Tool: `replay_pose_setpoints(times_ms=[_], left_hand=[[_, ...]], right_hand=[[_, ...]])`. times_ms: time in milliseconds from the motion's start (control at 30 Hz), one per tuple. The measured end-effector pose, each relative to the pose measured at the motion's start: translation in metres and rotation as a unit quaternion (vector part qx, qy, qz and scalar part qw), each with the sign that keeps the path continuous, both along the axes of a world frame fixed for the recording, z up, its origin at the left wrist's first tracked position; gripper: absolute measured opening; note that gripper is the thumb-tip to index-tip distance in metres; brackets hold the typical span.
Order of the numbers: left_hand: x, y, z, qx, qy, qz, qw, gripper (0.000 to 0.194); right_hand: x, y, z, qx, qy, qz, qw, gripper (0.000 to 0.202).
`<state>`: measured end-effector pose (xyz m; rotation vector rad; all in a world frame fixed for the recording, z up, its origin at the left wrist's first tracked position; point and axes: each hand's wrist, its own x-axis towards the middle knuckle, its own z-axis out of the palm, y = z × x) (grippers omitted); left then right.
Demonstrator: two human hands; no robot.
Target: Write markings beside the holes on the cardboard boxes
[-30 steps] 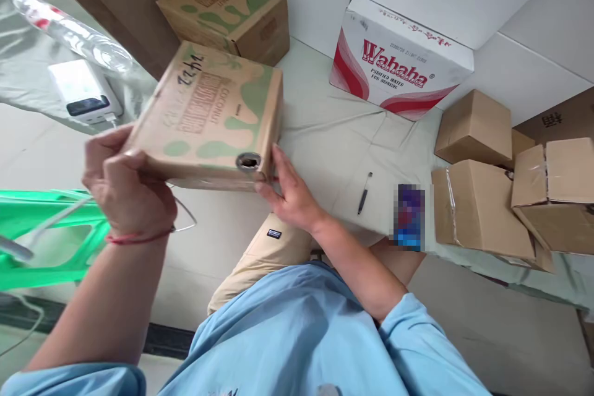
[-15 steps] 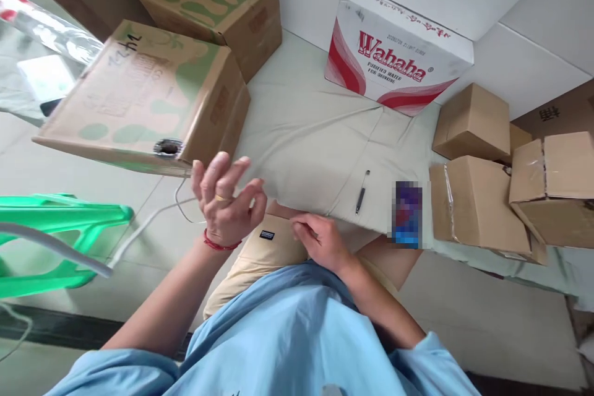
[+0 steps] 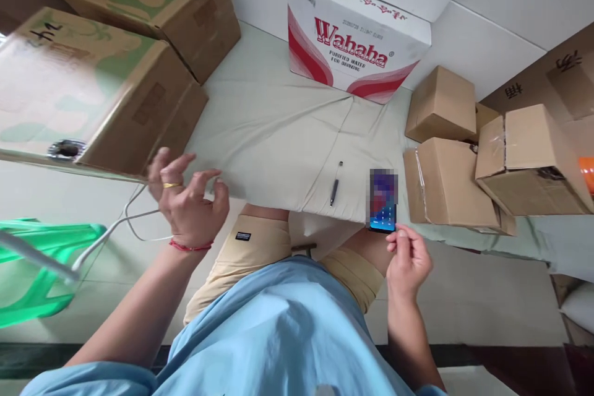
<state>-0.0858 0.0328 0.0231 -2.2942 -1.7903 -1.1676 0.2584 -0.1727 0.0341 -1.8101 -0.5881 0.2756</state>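
My left hand (image 3: 190,201) is raised above the left part of the cloth-covered surface, beside the near carton. Its fingers are spread and bent, with a gold ring on one and a red string at the wrist; it holds nothing. My right hand (image 3: 409,260) is at the front edge, by the lower right corner of a phone (image 3: 382,223). Its fingers are curled together and its fingertips are close to that corner; whether they touch it or hold anything, I cannot tell. The phone lies flat, its screen lit and partly pixelated. Left of it lies a black pen (image 3: 335,189).
Two green-printed cartons (image 3: 130,99) stand at the left. A white and red Wahaha carton (image 3: 350,43) stands at the back against the wall. Several plain brown boxes (image 3: 450,185) are grouped at the right. A green plastic stool (image 3: 51,303) and a white cable (image 3: 130,219) are at lower left.
My right hand has moved from my lap rightward to the phone's corner. My left hand stays raised with its fingers spread. The view has shifted to the right, and the phone's screen shows more light.
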Motion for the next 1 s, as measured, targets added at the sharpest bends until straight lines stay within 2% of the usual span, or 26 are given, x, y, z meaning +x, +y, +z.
replay_pose_setpoints(times_ms=[133, 233, 333, 400, 467, 533, 600, 733, 800, 933, 1000], left_hand=[[0.034, 0.018, -0.016, -0.078, -0.041, -0.060, 0.994, 0.015], [0.058, 0.037, -0.027, -0.151, -0.047, -0.065, 0.985, 0.029], [0.073, 0.044, -0.031, -0.172, -0.004, -0.054, 0.984, 0.043], [0.078, 0.042, -0.029, -0.180, 0.034, -0.052, 0.982, 0.049], [0.079, 0.038, -0.025, -0.188, 0.058, -0.061, 0.979, 0.050], [0.079, 0.036, -0.021, -0.195, 0.072, -0.068, 0.976, 0.049], [0.079, 0.035, -0.019, -0.203, 0.084, -0.068, 0.973, 0.048], [0.079, 0.036, -0.019, -0.213, 0.102, -0.067, 0.969, 0.049], [0.079, 0.037, -0.021, -0.211, 0.102, -0.065, 0.970, 0.049], [0.078, 0.038, -0.027, -0.207, 0.083, -0.060, 0.973, 0.049], [0.078, 0.038, -0.029, -0.208, 0.076, -0.062, 0.973, 0.049]], right_hand=[[0.043, 0.012, 0.029, 0.099, -0.075, -0.130, 0.984, 0.026], [0.087, 0.010, 0.050, 0.161, -0.148, -0.204, 0.954, 0.019], [0.134, -0.004, 0.062, 0.189, -0.183, -0.249, 0.932, 0.024], [0.161, -0.014, 0.067, 0.160, -0.129, -0.279, 0.938, 0.024], [0.181, -0.022, 0.071, 0.110, -0.011, -0.296, 0.949, 0.017], [0.196, -0.026, 0.075, 0.062, 0.108, -0.282, 0.951, 0.010], [0.207, -0.027, 0.080, 0.032, 0.170, -0.262, 0.949, 0.014], [0.225, -0.030, 0.084, -0.007, 0.155, -0.283, 0.947, 0.019], [0.233, -0.033, 0.087, -0.026, 0.155, -0.278, 0.948, 0.032], [0.243, -0.040, 0.098, -0.049, 0.194, -0.185, 0.962, 0.075], [0.246, -0.040, 0.109, -0.075, 0.220, -0.155, 0.960, 0.081]])
